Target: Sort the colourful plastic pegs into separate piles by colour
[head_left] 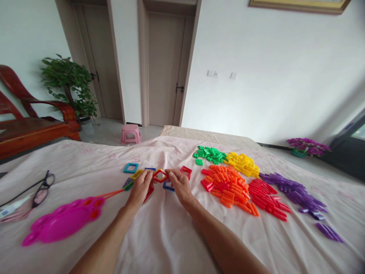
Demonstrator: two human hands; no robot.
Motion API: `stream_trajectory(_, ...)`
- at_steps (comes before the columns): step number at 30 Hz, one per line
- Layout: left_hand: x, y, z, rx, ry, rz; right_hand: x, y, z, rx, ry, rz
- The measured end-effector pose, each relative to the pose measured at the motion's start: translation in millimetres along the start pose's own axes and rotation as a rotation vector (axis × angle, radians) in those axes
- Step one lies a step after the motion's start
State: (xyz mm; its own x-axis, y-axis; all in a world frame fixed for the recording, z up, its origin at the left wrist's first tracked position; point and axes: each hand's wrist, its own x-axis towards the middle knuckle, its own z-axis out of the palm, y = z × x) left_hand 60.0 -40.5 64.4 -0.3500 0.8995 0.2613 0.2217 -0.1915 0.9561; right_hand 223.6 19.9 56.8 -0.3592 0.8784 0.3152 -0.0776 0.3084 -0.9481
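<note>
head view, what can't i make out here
Head view:
Yellow frame: partly hidden by the left hand.
Nearest blue frame: partly hidden by the right hand.
Red-and-yellow piece: too small to tell one frame from two.
Wall picture: cut off by the top edge.

Red and yellow on the frame (156, 178), then pale pink cloth (159, 243), faintly flowered, magenta tray (65, 224) towards its left edge, and look, green pieces (211, 154), yellow pieces (242, 164), orange pieces (229, 184), red pieces (266, 198), purple pieces (295, 189) towards the right edge
</note>
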Motion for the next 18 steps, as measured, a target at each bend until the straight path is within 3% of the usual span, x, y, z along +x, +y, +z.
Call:
stream_trajectory(9, 0, 4, 0.1, -0.103, -0.007, -0.043, 1, -4, 0, 0.081, -0.185, 0.089)
stream_trajectory(18, 3, -7, -1.7, -0.003, 0.051, -0.017, 0, 0, 5, 0.055, -0.035, 0.088)
